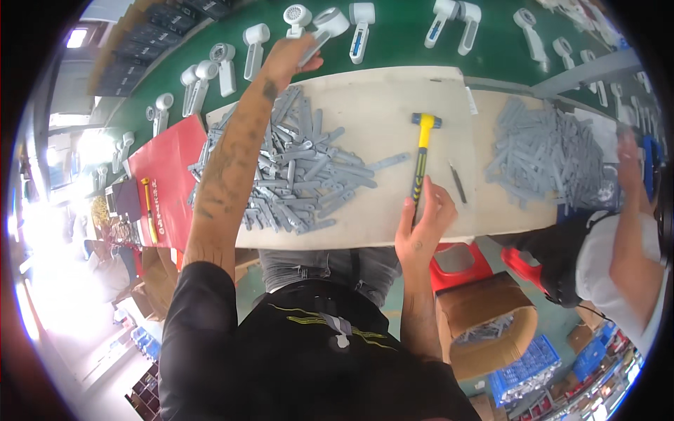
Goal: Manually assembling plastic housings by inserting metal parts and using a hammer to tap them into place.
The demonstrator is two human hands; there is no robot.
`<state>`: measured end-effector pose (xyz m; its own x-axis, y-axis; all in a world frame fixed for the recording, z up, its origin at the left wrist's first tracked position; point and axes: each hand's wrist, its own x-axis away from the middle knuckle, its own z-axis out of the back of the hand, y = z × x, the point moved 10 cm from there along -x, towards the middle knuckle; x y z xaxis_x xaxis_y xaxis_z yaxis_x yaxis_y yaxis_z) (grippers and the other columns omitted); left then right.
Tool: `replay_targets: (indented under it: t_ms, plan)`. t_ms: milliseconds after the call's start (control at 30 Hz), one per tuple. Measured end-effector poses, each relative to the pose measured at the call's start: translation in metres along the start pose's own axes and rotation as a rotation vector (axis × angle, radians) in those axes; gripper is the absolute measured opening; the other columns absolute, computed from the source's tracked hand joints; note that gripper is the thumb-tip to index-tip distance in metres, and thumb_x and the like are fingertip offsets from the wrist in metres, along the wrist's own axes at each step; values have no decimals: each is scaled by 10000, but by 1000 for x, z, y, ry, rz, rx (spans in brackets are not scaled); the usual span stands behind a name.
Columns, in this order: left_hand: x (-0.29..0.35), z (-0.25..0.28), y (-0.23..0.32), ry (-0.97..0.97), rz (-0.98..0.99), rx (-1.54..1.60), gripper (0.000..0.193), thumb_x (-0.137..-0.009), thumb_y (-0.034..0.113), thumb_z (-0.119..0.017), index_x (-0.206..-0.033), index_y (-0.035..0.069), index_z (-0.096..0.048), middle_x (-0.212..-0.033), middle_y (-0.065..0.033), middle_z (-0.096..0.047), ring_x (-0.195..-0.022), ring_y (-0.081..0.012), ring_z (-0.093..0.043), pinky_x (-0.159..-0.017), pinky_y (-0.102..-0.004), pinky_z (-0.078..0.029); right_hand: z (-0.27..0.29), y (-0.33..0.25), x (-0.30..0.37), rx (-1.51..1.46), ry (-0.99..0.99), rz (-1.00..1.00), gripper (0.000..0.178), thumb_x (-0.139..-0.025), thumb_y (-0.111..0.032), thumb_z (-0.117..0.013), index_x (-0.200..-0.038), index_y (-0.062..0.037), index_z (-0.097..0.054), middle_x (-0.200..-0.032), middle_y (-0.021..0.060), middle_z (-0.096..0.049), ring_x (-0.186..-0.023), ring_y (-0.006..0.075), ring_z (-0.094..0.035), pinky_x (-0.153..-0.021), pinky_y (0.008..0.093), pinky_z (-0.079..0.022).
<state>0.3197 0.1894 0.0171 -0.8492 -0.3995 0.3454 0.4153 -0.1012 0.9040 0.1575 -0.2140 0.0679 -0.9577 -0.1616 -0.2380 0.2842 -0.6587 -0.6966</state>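
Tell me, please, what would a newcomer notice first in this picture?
Probably the big heap of grey plastic parts, spread over the left half of the pale board in front of the person. Next, the bright yellow-and-black hammer right of that heap, by the right hand. At the top, the left hand holds a white round-headed device over the green surface.

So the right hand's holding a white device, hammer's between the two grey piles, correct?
Wrong hand: the head view shows the left hand holding the white device. The hammer is between the two grey piles, as you say.
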Motion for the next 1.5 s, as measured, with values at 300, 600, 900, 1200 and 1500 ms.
replay_targets:
  t_ms: [300,600,900,1200,1500]
  plan:
    - [290,34,-14,185,233,489,289,-992,173,-676,-1199,-19,-616,-890,-47,-621,-768,-145,-617,-628,-303,-472,-78,-37,-56,-18,-529,593,338,-942,-17,-638,-1279,-39,-662,-1149,150,-655,-1076,365,-621,-922,468,-521]
    - [415,9,33,157,184,1041,456,-1073,194,-596,-1463,22,-434,-1394,-176,-643,-1143,-214,-658,-940,-372,-569,3,-146,-84,-543,-638,-180,246,-1049,-112,-629,-1236,13,-727,-986,94,-686,-725,170,-680,-654,303,-548]
    - [416,28,48,-44,168,909,615,-1001,110,-709,-1495,19,-354,-1291,-101,-674,-941,-121,-652,-714,-276,-541,59,-274,-1,-690,-592,-91,271,-1036,-24,-639,-1286,60,-700,-1035,116,-744,-888,161,-705,-803,284,-562]
    - [414,70,74,-163,7,763,599,-1011,107,-703,-1516,-25,-408,-1248,-126,-659,-991,-176,-667,-892,-358,-577,63,-324,12,-274,-457,329,330,-923,52,-730,-1234,-51,-767,-957,92,-679,-793,180,-661,-703,321,-544]
    - [428,36,65,-31,9,720,554,-1014,207,-721,-1418,-69,-461,-1249,-139,-678,-939,-164,-708,-825,-314,-575,76,-304,20,-183,-499,505,403,-874,39,-784,-1260,-73,-761,-968,75,-627,-778,197,-647,-665,342,-542]
